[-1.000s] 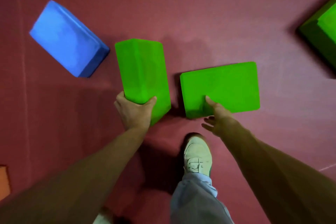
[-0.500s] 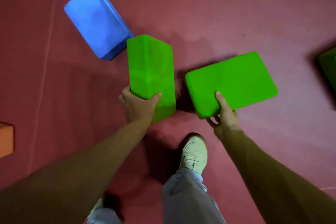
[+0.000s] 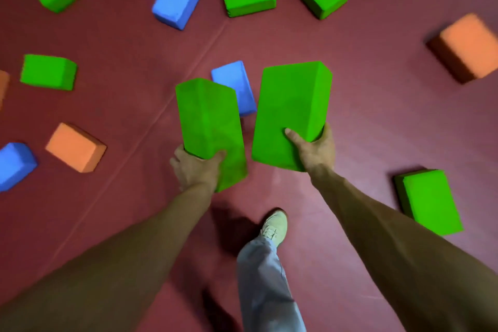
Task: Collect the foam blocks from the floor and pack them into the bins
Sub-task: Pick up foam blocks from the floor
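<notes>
The left hand (image 3: pixel 195 170) wraps thumb and fingers round the near end of the left green block (image 3: pixel 208 121). The right hand (image 3: pixel 314 149) grips the near end of the right green block (image 3: pixel 291 108) likewise. Both blocks are held above the red floor (image 3: pixel 363 129), side by side, just apart. On the floor, a blue block (image 3: pixel 234 83) shows behind the gap, and a pale shoe (image 3: pixel 275 226) stands nearer.
</notes>
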